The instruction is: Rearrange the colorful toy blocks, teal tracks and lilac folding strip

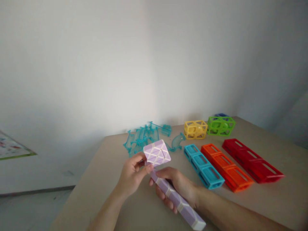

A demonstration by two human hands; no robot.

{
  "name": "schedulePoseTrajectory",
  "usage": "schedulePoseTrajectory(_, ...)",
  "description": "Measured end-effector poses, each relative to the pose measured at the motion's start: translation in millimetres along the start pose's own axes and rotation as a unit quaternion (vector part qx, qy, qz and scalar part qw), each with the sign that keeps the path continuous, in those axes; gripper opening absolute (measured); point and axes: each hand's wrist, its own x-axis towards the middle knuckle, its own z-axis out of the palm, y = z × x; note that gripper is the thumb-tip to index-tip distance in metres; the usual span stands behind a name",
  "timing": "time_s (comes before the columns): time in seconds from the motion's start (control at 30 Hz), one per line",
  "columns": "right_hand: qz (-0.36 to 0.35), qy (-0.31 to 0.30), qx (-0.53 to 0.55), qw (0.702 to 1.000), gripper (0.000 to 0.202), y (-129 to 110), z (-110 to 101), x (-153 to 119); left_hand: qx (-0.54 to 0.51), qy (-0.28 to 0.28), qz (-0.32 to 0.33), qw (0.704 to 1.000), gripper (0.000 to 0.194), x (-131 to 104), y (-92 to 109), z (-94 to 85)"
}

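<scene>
The left hand [133, 175] pinches the faceted head [156, 152] of a lavender-and-white snake puzzle [164, 186] over the tabletop [96, 179]; the right hand [181, 186] grips its straight bar [186, 210]. I see translucent teal plastic pieces [144, 134] near the back edge.

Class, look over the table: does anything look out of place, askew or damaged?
Yes: the teal pieces lie jumbled near the wall, with one curved piece to their right. They look untidy against the blue frame, orange frame and red frame, which lie roughly side by side. No damage is visible on the held purple toy.
</scene>
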Motion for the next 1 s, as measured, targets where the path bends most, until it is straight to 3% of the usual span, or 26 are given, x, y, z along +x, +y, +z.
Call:
schedulePoseTrajectory(0.17,0.061,-0.111,0.102,0.987,0.030,2.0,-12.5,3.2,-0.026,-0.015,0.033,0.999,0.023,0.7,1.3,-1.6)
schedulePoseTrajectory(0.4,0.104,-0.274,0.199,0.935,0.027,5.3,-23.4,12.2,-0.078,-0.083,0.038,0.993,0.014,-4.0,0.5,-2.0)
schedulePoseTrajectory(0.63,0.140,-0.416,0.217,0.872,0.036,11.3,-32.5,23.4,-0.035,-0.110,0.093,0.989,0.013,-3.8,8.9,-7.8)
schedulePoseTrajectory(0.77,0.140,-0.356,0.165,0.909,0.041,11.1,-32.8,22.0,-0.030,-0.099,0.075,0.992,0.016,-3.2,2.8,-12.3)
schedulePoseTrajectory(1.0,0.030,-0.178,0.134,0.974,0.053,0.5,-21.4,11.0,-0.077,0.048,0.020,0.996,0.025,5.1,-15.5,-17.6)
